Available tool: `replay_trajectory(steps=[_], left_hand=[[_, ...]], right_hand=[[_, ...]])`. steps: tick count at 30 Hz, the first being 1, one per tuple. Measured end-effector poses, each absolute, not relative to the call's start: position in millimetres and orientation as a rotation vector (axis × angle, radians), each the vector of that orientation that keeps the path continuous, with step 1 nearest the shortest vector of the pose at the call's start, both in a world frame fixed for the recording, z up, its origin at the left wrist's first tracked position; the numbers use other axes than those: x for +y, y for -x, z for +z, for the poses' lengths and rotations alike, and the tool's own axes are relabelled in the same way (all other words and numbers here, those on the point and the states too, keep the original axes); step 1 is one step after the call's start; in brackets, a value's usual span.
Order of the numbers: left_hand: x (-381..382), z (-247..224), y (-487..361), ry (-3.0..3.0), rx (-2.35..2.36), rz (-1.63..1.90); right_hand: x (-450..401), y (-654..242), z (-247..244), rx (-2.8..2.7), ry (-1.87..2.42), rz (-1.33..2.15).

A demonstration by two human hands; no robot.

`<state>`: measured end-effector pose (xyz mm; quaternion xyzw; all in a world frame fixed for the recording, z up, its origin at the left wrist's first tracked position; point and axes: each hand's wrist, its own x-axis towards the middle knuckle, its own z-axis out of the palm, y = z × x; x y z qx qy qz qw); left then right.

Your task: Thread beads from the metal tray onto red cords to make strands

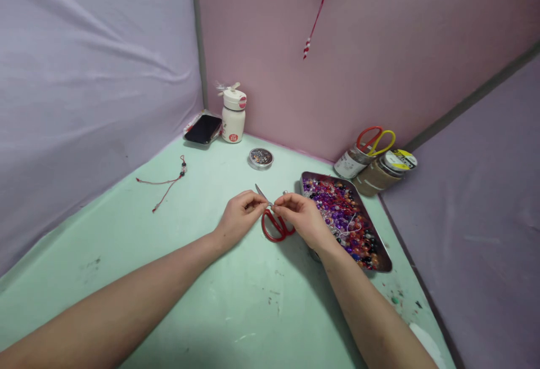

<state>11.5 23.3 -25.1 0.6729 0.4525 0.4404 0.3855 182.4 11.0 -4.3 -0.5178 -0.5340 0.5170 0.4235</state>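
Note:
Both hands meet over the middle of the table, fingertips nearly touching. My left hand (pixel 241 217) is closed in a pinch, and what sits between its fingertips is too small to make out. Opposite it, my right hand (pixel 304 217) also pinches at something tiny that I cannot name. Red-handled scissors (pixel 273 228) lie on the table just beneath the fingertips, their blades pointing away and partly hidden by the hands. Close to the right wrist stands a metal tray (pixel 385 262) of mixed purple, red, orange and black beads (pixel 337 203), with a thin white cord (pixel 351 227) on top.
A small round tin (pixel 260 158) of tiny pieces sits beyond the hands. At left lies a beaded red cord (pixel 171 182). Toward the back are a phone (pixel 204 129) and a white bottle (pixel 233 118); jars (pixel 378 173) and more scissors (pixel 375 139) stand at right. A beaded tassel (pixel 320 6) hangs above.

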Motion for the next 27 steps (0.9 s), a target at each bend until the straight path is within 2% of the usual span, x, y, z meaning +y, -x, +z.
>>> replay_trajectory(steps=[8, 14, 27], left_hand=[[23.9, -25.2, -11.7, -1.734, 1.158, 1.101], [23.0, -24.4, -16.6, -1.438, 1.096, 1.029], [22.1, -21.1, -18.7, -1.039, 0.905, 0.904]], right_hand=[[13.4, -183.3, -10.9, -1.427, 1.300, 1.192], [9.0, -178.9, -7.4, -1.514, 1.325, 1.092], [-3.1, -180.2, 9.2, -2.011, 1.390, 0.413]])
